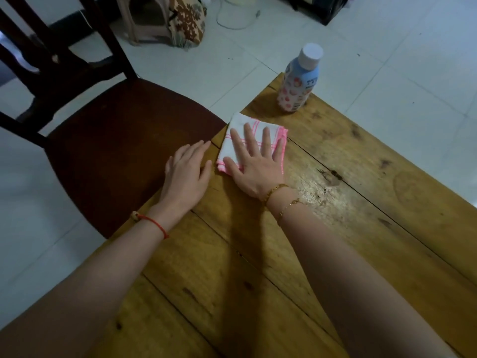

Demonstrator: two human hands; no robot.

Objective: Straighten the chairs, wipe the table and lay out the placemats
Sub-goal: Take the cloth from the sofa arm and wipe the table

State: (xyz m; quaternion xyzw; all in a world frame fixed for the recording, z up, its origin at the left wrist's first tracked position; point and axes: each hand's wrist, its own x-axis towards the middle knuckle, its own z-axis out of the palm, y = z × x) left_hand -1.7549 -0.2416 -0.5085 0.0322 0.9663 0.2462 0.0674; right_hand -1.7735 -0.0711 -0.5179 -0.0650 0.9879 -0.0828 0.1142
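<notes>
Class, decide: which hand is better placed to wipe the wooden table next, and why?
Right: the right hand lies flat on the folded cloth; the left hand rests bare at the edge of the table.

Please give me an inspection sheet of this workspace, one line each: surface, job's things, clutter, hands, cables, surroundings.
Surface: wooden table, worn, with cracks between the planks and a pale scuffed patch.
Job's things: folded cloth near the table corner; chair with its seat at the table edge; placemats, nothing seen.
Clutter: bottle, capped, upright at the corner.
Hands: right hand flat on the cloth, fingers spread; left hand flat at the table edge beside the cloth, holding nothing.
Cables: white cable loose on the floor.
Surroundings: tiled floor; stool with patterned fabric against it.
</notes>
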